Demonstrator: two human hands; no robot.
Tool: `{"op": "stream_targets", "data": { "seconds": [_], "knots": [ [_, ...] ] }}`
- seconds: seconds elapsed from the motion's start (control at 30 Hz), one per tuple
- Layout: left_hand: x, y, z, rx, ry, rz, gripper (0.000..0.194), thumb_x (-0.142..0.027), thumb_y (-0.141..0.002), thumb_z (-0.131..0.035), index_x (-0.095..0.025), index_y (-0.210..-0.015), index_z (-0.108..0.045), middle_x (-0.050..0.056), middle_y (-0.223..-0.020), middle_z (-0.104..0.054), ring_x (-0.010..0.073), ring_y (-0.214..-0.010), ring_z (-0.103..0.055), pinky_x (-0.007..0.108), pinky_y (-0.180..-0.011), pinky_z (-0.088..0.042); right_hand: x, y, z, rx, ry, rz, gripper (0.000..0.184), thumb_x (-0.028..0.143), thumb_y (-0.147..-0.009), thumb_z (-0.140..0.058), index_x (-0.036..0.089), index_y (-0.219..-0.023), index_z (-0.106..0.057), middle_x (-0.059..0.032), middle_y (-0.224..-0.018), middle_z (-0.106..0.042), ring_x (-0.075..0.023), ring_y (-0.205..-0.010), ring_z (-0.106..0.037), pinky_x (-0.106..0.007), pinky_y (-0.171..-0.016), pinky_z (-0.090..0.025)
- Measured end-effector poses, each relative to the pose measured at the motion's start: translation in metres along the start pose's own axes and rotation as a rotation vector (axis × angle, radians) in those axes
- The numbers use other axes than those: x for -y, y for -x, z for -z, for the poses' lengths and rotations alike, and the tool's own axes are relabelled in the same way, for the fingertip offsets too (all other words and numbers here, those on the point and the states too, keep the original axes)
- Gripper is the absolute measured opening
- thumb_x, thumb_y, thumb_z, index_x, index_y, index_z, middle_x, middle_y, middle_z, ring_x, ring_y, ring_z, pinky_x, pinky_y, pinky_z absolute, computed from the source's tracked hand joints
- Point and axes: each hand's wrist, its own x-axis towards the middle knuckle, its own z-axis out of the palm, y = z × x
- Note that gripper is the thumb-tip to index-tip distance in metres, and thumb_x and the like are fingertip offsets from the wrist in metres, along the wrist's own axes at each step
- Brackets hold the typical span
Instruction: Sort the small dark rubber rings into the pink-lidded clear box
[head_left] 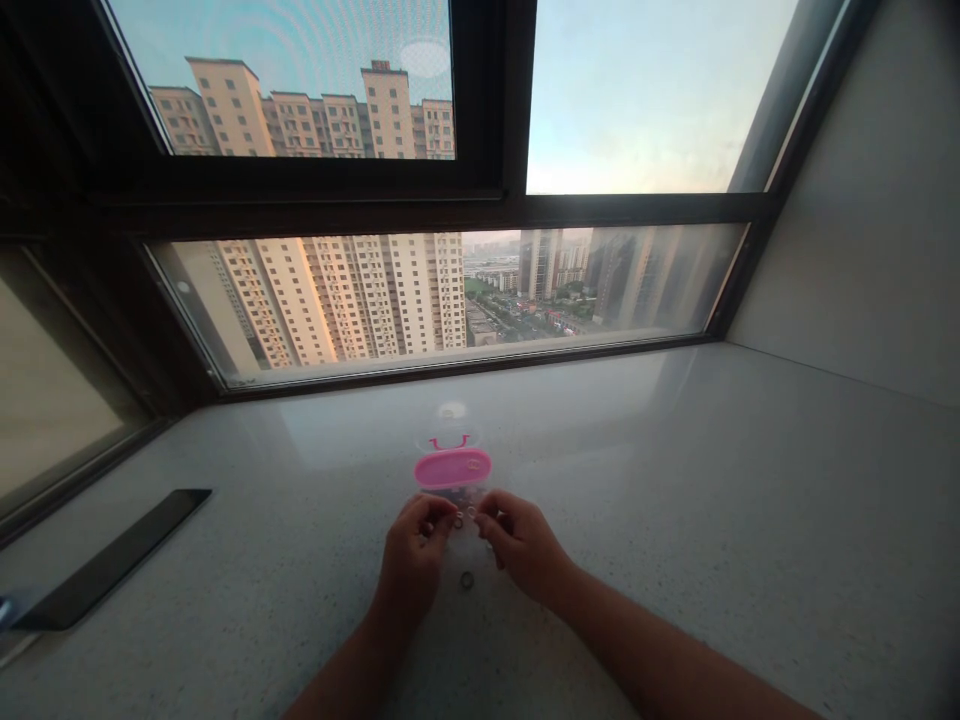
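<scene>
While pale sky shows through the window [514, 100], a person's left hand [414, 545] and right hand [521, 535] nearly meet above the speckled surface [675, 520].
From where I stand, the left thumb and forefinger are pinched on a small ring [459, 522], and the right fingertips grasp a tiny pale piece [472, 512] just beside it, too little for me to make out. A loose ring [466, 580] lies on the surface between the wrists. Just beyond the hands sits a pink oval box [452, 467]; well apart, at the left, lies a long black strip [120, 560]. Tall buildings [360, 300] stand outside.
</scene>
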Motion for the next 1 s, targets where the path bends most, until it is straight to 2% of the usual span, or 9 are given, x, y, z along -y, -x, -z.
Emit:
{"op": "stream_targets", "data": {
  "seconds": [0.17,0.73,1.0],
  "knots": [
    [0.0005,0.0008,-0.0007,-0.010,0.015,0.023,0.013,-0.027,-0.077,-0.053,-0.015,-0.078,-0.060,0.003,-0.076,-0.061,0.0160,-0.071,-0.055,0.026,-0.065,-0.041,-0.0004,-0.0001,0.0005,-0.003,0.039,0.012,0.014,0.027,-0.082,-0.047,0.015,-0.075,-0.051,0.0018,-0.060,-0.050,-0.0058,-0.046,-0.044,-0.016,-0.043,-0.031],
    [0.0011,0.0002,-0.0015,-0.014,0.013,0.059,0.015,-0.028,-0.076,-0.054,-0.015,-0.080,-0.061,0.004,-0.076,-0.064,0.0166,-0.070,-0.057,0.027,-0.065,-0.042,-0.0004,0.0004,-0.0004,0.016,-0.030,-0.006,0.016,0.028,-0.082,-0.047,0.014,-0.074,-0.050,0.0040,-0.052,-0.042,-0.0063,-0.043,-0.042,-0.016,-0.041,-0.029],
    [0.0000,0.0004,-0.0015,-0.006,0.030,0.076,0.015,-0.029,-0.076,-0.054,-0.015,-0.080,-0.059,0.004,-0.075,-0.064,0.0170,-0.069,-0.057,0.027,-0.065,-0.042,0.0000,0.0004,-0.0007,0.014,-0.019,0.002,0.016,0.029,-0.082,-0.047,0.015,-0.074,-0.050,0.0029,-0.055,-0.045,-0.0064,-0.043,-0.044,-0.016,-0.042,-0.031]
  ]
}}
